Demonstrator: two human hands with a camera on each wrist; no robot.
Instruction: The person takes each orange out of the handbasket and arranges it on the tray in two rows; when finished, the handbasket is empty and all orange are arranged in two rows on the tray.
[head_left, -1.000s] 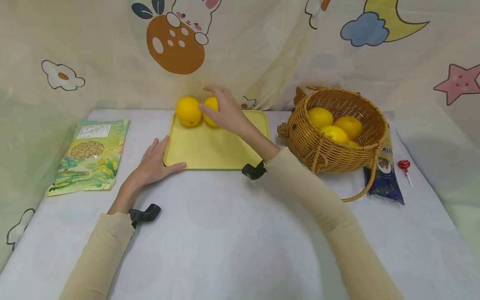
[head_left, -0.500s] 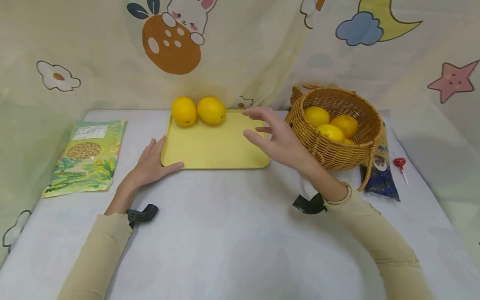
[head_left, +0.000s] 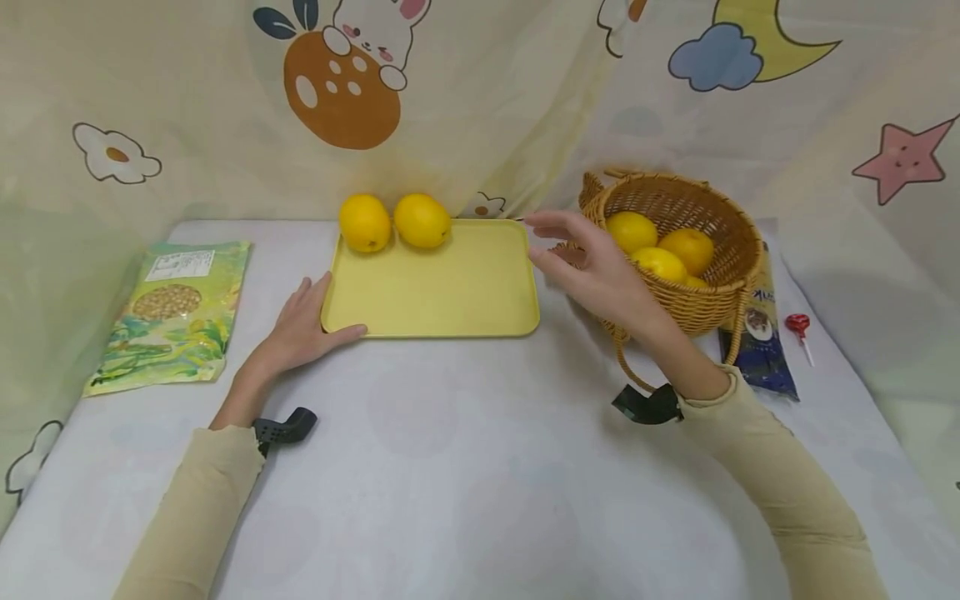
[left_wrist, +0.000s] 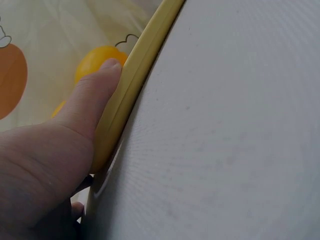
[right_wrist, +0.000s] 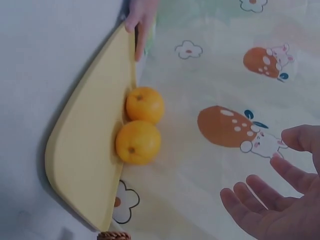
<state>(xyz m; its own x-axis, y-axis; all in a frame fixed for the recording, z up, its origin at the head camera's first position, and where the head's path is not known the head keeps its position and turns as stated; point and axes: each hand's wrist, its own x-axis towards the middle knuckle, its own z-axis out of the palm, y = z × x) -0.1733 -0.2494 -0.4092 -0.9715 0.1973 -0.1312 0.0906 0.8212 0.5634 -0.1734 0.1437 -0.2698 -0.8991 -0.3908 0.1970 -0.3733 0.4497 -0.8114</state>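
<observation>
My left hand [head_left: 300,325] rests at the near left corner of a yellow tray [head_left: 435,300]. Its fingers lie straight along the left edge, and the thumb [left_wrist: 95,90] reaches over the front rim. Two yellow-orange oranges [head_left: 365,223] [head_left: 422,221] sit side by side at the tray's back left. Holding nothing, my right hand [head_left: 600,271] hovers between the tray and a wicker basket [head_left: 678,304], fingers spread and slightly bent. It overlaps the basket's left side in the head view. Several more yellow-orange oranges [head_left: 660,265] lie in the basket.
A green bag of grain or beans [head_left: 168,317] lies flat at the left. Right of the basket are a dark blue packet [head_left: 761,358], partly hidden behind it, and a red lollipop [head_left: 798,323]. A patterned curtain [head_left: 510,108] hangs behind the table.
My right hand has let go of the second orange, left at the tray's back, and moved right to the basket. The basket's handle has shifted left. My left hand has stayed on the tray.
</observation>
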